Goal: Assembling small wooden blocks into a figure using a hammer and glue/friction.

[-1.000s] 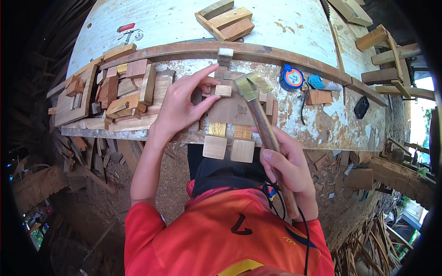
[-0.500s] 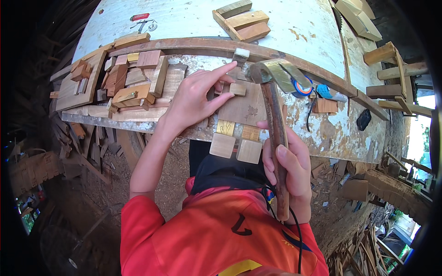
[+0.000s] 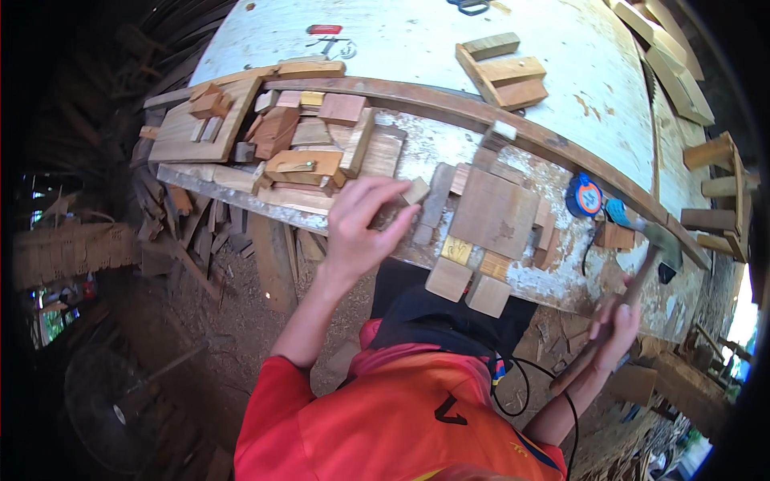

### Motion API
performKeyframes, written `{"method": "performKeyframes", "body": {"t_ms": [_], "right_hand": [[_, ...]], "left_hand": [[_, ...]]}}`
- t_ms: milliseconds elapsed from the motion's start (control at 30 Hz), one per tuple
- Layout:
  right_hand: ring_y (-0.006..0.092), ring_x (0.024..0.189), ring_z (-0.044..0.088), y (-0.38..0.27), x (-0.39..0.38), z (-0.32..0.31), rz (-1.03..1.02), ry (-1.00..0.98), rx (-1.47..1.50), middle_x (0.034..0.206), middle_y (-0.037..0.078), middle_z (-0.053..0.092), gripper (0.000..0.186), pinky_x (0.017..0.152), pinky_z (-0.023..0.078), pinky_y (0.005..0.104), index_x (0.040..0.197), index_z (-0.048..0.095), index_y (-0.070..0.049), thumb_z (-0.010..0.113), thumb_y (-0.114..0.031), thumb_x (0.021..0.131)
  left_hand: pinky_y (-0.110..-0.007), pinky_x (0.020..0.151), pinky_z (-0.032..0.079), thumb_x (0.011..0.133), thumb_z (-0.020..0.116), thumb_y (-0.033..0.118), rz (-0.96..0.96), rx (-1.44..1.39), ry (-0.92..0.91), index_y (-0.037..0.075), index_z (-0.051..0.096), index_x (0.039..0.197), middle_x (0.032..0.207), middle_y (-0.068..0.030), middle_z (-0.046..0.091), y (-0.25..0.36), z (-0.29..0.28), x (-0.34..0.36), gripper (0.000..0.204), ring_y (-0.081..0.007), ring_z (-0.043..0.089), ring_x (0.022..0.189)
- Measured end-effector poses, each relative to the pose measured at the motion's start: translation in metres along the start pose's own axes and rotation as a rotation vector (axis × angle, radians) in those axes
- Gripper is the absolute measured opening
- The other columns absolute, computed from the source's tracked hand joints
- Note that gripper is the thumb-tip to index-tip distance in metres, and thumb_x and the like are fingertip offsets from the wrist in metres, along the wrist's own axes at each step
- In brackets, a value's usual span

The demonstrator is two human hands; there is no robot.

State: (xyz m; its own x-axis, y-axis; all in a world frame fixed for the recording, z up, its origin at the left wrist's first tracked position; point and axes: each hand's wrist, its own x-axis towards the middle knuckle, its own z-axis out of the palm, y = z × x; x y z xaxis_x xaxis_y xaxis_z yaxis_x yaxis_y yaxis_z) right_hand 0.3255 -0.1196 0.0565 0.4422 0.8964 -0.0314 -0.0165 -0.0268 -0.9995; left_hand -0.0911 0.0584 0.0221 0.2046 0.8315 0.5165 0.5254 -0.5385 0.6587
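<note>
A small pale wooden block (image 3: 415, 191) is pinched between the thumb and fingers of my left hand (image 3: 361, 228), just left of a flat assembly of wood pieces. That assembly has a square brown board (image 3: 495, 210) in its middle. Two yellowish strips join its near side to two pale square blocks (image 3: 449, 278), which overhang the bench edge. At its far end stands a short upright block (image 3: 502, 132). Off to the right, my right hand (image 3: 616, 325) is wrapped round the wooden handle of a hammer (image 3: 664, 245), whose metal head points away over the bench.
Several loose wood blocks (image 3: 275, 132) lie grouped at the left of the bench. A long wooden rail (image 3: 401, 94) crosses the bench behind the assembly. A blue and orange round tape roll (image 3: 585, 196) sits right of the board. Three-pronged wood piece (image 3: 513, 70) lies farther back.
My left hand has drawn back leftward from over the board with the small block. My right hand has swung the hammer away to the right. The whole view has shifted.
</note>
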Motion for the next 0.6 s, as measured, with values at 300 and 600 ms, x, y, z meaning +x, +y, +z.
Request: {"method": "performKeyframes", "body": {"t_ms": [300,600], "right_hand": [[0.0122,0.073,0.055,0.002,0.025,-0.064,-0.187,0.444,-0.470,0.091,0.006,0.058,0.054,0.062,0.049,0.0282,0.158,0.049,0.003,0.062,-0.025,0.114],[0.0417,0.110,0.071,0.026,0.030,-0.071,-0.315,0.394,-1.320,0.121,0.020,0.071,0.042,0.095,0.056,0.0477,0.134,0.072,-0.001,0.081,-0.021,0.098]], "left_hand": [[-0.041,0.085,0.055,0.079,0.094,0.006,-0.017,0.139,0.126,0.005,0.082,0.106,0.104,-0.0082,0.079,-0.007,0.008,-0.016,0.030,-0.0282,0.074,0.096],[-0.042,0.093,0.048,0.077,0.093,0.006,-0.008,0.278,0.070,0.010,0.081,0.108,0.107,-0.0054,0.080,-0.010,0.032,-0.017,0.033,-0.0278,0.070,0.102]]}}
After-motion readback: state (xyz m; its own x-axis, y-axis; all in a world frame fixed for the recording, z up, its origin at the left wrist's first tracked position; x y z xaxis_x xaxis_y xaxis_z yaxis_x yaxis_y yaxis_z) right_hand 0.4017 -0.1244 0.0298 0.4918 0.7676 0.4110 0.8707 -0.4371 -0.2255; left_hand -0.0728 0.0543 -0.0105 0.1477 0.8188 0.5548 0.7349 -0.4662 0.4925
